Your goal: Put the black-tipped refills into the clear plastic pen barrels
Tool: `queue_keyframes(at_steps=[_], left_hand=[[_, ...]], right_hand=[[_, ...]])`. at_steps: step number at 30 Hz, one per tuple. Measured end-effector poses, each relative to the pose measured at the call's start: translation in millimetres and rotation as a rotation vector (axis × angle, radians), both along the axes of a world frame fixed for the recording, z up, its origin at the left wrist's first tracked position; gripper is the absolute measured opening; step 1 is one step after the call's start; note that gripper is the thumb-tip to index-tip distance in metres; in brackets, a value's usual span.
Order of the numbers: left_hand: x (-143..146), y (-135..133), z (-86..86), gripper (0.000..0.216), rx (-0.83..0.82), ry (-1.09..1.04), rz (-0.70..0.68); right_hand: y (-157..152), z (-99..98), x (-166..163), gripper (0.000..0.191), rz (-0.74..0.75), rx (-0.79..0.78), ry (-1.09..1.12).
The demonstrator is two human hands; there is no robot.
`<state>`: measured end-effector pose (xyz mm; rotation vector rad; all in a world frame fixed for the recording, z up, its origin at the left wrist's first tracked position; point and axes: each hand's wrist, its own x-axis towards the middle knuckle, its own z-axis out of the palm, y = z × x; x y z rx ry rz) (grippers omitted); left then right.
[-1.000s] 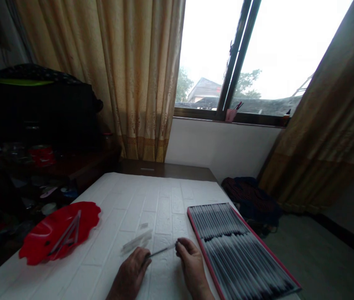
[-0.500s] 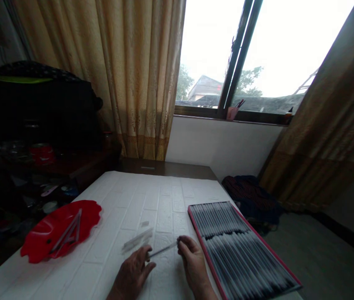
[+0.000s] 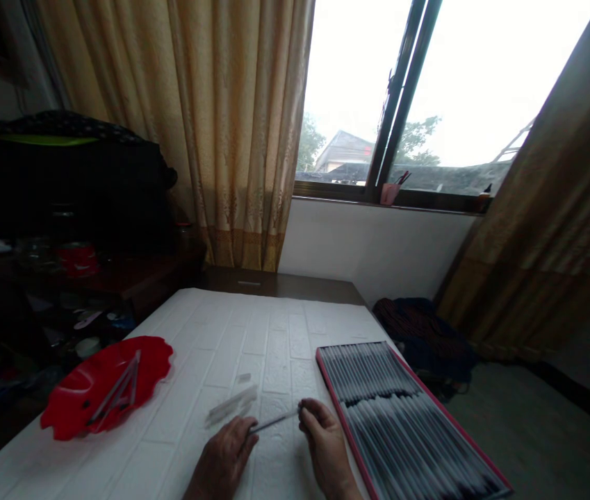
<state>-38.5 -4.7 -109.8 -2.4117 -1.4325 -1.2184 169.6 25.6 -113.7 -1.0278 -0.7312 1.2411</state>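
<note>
A thin, pale pen (image 3: 276, 421) spans the gap between my two hands above the table. My left hand (image 3: 222, 455) pinches its left end between thumb and fingers. At the other end, which looks dark, the fingertips of my right hand (image 3: 323, 444) are closed on it. Just beyond my left hand lie clear plastic strips or sleeves (image 3: 231, 405), with a small clear piece (image 3: 244, 378) behind them. To the right of my right hand, a red-edged tray (image 3: 349, 434) holds two rows of similar slim pens with dark ends.
A red scalloped plate (image 3: 65, 410) on the left of the white brick-patterned table (image 3: 169, 462) carries several thin clear pieces. Dark cluttered furniture (image 3: 138, 271) borders the table's left side. Folded dark cloth (image 3: 424, 333) lies beyond the right edge, below the window.
My left thumb and fingers have closed on the pen's left end, where they were spread apart before. My right hand keeps its hold. The view has shifted slightly.
</note>
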Motion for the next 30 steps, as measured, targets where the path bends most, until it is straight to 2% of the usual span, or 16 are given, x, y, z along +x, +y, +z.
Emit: queue_keyframes(at_steps=[4,12,17,22,30], left_hand=[[1.7,-1.7,-0.9,0.025,-0.061,-0.078,-0.003],[0.3,2.1,-3.9,0.026,0.06,-0.004,0.018],[1.7,0.8,-0.9,0.025,0.033,-0.001,0.006],[4.3,-1.8,1.4,0.028,-0.053,-0.092,0.0],[0.6,-0.3,2.8,0.026,0.013,-0.04,0.001]], right_hand=[[-0.3,-0.9,-0.1,0.034,-0.003,-0.01,0.01],[-0.7,-1.9,0.6,0.034,0.012,-0.001,0.064],[-0.8,-4.5,1.7,0.032,0.017,-0.017,0.091],[-0.1,-5.9,2.0,0.034,0.02,-0.034,0.094],[-1.3,-2.0,1.2,0.034,0.002,-0.035,0.123]])
